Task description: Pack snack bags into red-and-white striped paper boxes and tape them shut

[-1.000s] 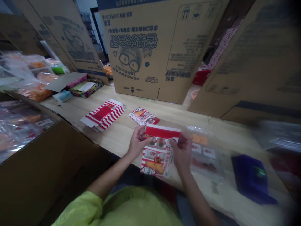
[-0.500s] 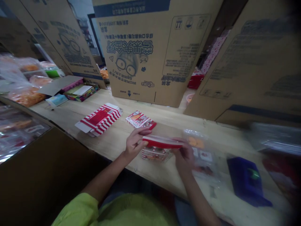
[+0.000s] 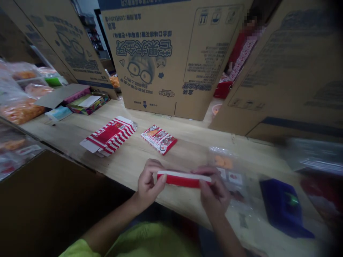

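A small red and white box (image 3: 183,180) is held level above the near edge of the wooden table (image 3: 187,137), its narrow red side facing me. My left hand (image 3: 150,184) pinches its left end, and my right hand (image 3: 214,189) grips the right end. Beyond my hands lies a closed printed box (image 3: 159,138). To its left is a flattened red and white striped carton (image 3: 109,135). Clear plastic packets (image 3: 227,171) with orange pieces and small white cards lie beside my right hand, partly behind it.
Large cardboard boxes (image 3: 166,60) stand along the table's far side. A blue plastic holder (image 3: 281,207) sits at the right. Bags of orange snacks (image 3: 21,110) and a colourful open box (image 3: 88,103) are at the left. An open dark carton (image 3: 53,203) is at the lower left.
Both hands have moved nearer to me with the held box. Its printed face, visible below the edge before, is now out of sight, leaving the narrow red side showing.
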`<state>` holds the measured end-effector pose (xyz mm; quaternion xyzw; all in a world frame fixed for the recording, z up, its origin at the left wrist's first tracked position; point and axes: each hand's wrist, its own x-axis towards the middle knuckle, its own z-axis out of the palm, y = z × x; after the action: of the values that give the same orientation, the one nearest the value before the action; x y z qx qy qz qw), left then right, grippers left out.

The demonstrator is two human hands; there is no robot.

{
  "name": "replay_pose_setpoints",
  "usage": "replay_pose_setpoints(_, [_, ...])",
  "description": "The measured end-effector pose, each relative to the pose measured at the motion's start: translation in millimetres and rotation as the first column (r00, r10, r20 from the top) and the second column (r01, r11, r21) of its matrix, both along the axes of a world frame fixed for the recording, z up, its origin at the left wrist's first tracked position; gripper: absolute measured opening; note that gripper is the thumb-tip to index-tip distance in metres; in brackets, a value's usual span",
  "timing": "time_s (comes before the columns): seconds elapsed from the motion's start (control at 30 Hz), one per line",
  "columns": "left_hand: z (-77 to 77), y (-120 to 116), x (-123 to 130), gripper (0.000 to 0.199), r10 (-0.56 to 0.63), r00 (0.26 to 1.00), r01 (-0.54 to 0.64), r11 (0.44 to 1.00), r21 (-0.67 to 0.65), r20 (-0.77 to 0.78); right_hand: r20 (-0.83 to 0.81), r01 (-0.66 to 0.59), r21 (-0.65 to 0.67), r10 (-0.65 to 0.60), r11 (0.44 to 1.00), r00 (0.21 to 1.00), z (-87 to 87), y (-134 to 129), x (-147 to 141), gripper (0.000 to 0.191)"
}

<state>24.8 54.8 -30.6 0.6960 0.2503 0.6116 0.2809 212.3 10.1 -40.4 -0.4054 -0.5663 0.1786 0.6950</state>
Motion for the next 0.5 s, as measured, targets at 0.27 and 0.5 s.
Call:
replay_pose_setpoints(0.27, [12.9, -10.3, -14.2, 0.040, -0.018, 0.917, 0.080, 0.987, 0.139, -0.399, 0.166, 0.126, 0.044, -0.132, 0.991, 0.977, 1.8, -12.0, -3.8, 0.037])
replay_pose_setpoints(0.5, [18.8, -8.0, -14.6, 0.058, -0.133, 0.881, 0.186, 0.980, 0.075, -0.455, 0.667, 0.149, 0.118, -0.189, 0.982, 0.721, 15.0, -13.6, 14.6, 0.035])
